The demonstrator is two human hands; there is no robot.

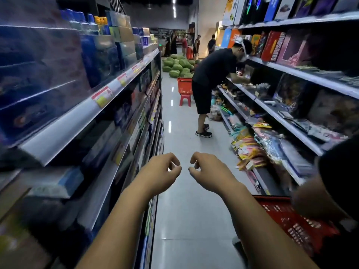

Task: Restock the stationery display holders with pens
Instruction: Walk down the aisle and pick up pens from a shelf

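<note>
Both my arms reach out over the aisle floor. My left hand (pixel 163 171) and my right hand (pixel 207 170) hang side by side a little apart, palms down, fingers loosely curled, nothing in either. A black holder with a bunch of pens (pixel 262 88) stands on the right shelving, far ahead beside another person. No pens are near my hands.
Shelving (pixel 108 98) with boxed goods runs along the left; shelving (pixel 287 117) with stationery and packets runs along the right. A person in black (pixel 211 74) bends at the right shelves beside a red basket on a stool (pixel 184 88). Another red basket (pixel 297 222) and someone's arm are close at right. Watermelons (pixel 177 65) lie at the aisle's end.
</note>
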